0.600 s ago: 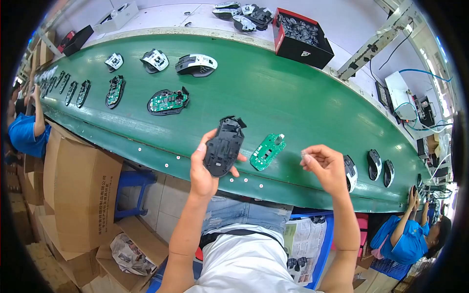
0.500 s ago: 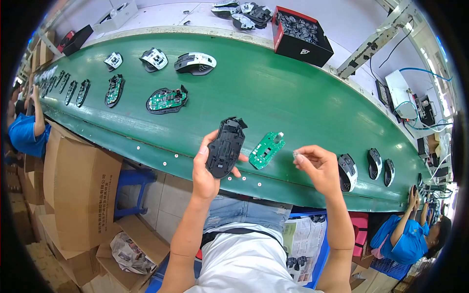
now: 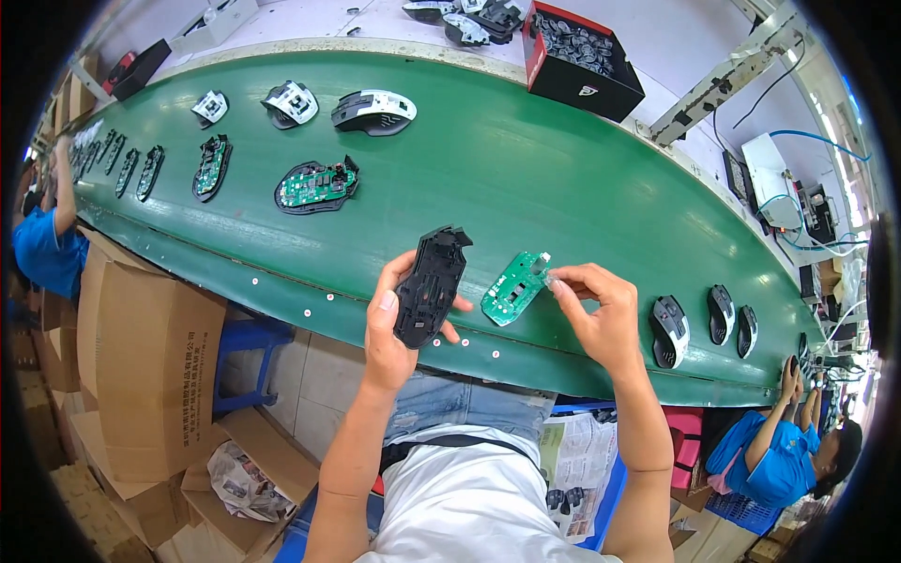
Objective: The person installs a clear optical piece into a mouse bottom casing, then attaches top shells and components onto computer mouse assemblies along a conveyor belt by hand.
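My left hand (image 3: 389,324) is closed around a black mouse bottom shell (image 3: 432,289), holding it tilted with its hollow inner side up. A green circuit board (image 3: 512,293) lies flat on the green work surface, just right of the shell. At the board's upper right end, my right hand (image 3: 598,302) pinches a small clear piece (image 3: 551,276) between thumb and fingertip. That piece is too small to make out fully, and I cannot tell whether it touches the board.
Mouse bases with boards (image 3: 317,188) and white-and-black mouse tops (image 3: 374,113) line the left of the green belt (image 3: 526,178). Assembled mice (image 3: 669,331) stand at right. Behind is a black box (image 3: 587,61) of small parts. Co-workers (image 3: 784,457) sit at both ends.
My right hand has moved left with the small clear piece, up to the board's upper end. My left hand still holds the shell, slightly shifted. Mice and bases at left have slid slightly leftward.
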A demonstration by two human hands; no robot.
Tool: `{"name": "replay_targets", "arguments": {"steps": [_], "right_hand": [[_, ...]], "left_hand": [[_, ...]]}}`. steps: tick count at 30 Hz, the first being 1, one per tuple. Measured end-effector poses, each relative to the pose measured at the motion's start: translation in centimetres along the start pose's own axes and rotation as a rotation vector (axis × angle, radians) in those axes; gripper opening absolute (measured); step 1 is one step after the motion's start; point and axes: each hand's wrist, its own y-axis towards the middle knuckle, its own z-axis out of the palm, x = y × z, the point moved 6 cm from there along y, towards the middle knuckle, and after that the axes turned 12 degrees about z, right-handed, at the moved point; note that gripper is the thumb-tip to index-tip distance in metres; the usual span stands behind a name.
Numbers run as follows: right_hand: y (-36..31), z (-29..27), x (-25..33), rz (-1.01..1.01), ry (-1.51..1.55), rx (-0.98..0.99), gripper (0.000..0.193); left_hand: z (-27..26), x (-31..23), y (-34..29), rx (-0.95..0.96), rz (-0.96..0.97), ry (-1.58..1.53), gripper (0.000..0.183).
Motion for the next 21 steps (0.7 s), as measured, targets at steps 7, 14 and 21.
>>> {"name": "replay_targets", "arguments": {"steps": [7, 14, 21], "right_hand": [[-0.1, -0.2, -1.0, 0.038, 0.091, -0.097, 0.013], [0.0, 0.0, -1.1, 0.082, 0.086, -0.096, 0.012], [-0.4, 0.4, -0.5, 0.061, 0.122, -0.092, 0.011]], "left_hand": [[-0.3, -0.2, 0.1, -0.009, -0.005, 0.029, 0.072], [-0.6, -0.2, 0.2, -0.013, -0.018, 0.041, 0.074], [-0.8, -0.3, 0.4, -0.011, -0.024, 0.044, 0.075]]}}
